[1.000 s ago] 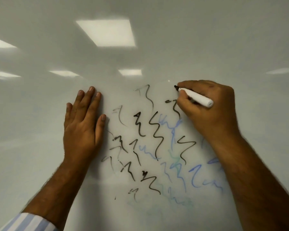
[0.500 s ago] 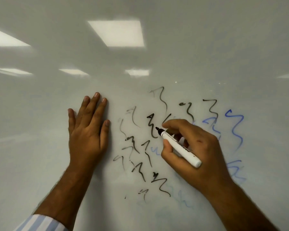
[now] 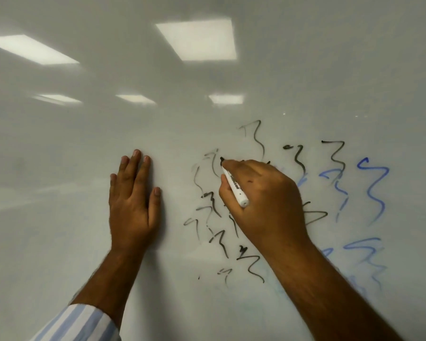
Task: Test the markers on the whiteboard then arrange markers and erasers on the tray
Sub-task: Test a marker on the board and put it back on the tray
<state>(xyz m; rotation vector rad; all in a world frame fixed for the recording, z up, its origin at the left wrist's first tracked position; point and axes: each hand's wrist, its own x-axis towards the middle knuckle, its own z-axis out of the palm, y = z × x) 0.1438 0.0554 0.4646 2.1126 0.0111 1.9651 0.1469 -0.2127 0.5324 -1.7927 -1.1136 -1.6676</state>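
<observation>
The whiteboard [image 3: 84,168] fills the whole view. My right hand [image 3: 263,200] grips a white marker [image 3: 234,186] with a black tip, and the tip touches the board among several black squiggles [image 3: 251,263]. Blue squiggles [image 3: 374,188] lie to the right of the black ones. My left hand [image 3: 133,200] presses flat on the board, fingers straight, to the left of the marks. No tray or eraser is in view.
Ceiling lights reflect in the upper board [image 3: 197,40]. Faint greenish smears sit low on the board below the black marks. A striped sleeve [image 3: 76,323] covers my left forearm at the bottom edge.
My right hand has moved with the marker from the upper right of the black marks down and left, then up a little. My left hand has stayed flat.
</observation>
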